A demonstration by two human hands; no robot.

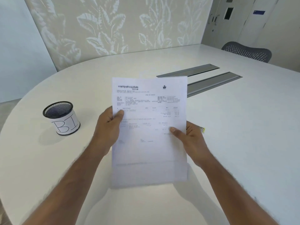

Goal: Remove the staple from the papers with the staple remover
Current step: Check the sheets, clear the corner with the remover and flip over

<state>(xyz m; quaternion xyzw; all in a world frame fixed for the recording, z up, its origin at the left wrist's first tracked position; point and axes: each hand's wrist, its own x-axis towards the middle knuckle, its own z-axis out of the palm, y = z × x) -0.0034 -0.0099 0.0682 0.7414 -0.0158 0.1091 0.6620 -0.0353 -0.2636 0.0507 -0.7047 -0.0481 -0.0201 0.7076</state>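
Papers: I'm seeing them being held up off the table, printed side facing the cam, roughly upright, both hands on them. Lower part is blurry.
Left hand: gripping the left edge approx halfway up; thumb pressing on the front, other fingers wrapping behind, closed tight on the sheet.
Right hand: pinching the right edge a bit lower; thumb lying across the front, remaining fingers behind the page, closed on it. Small yellowish bit showing at the knuckles, can't tell what it is.
Staple: can't make it out at this res.
Mesh cup: black wire, sitting on the table to the left, well apart from the papers, white label w/ "BI" handwritten.
Cable slots: two grey strips in the tabletop behind the papers.
Chair: dark mesh back, far side on the right.
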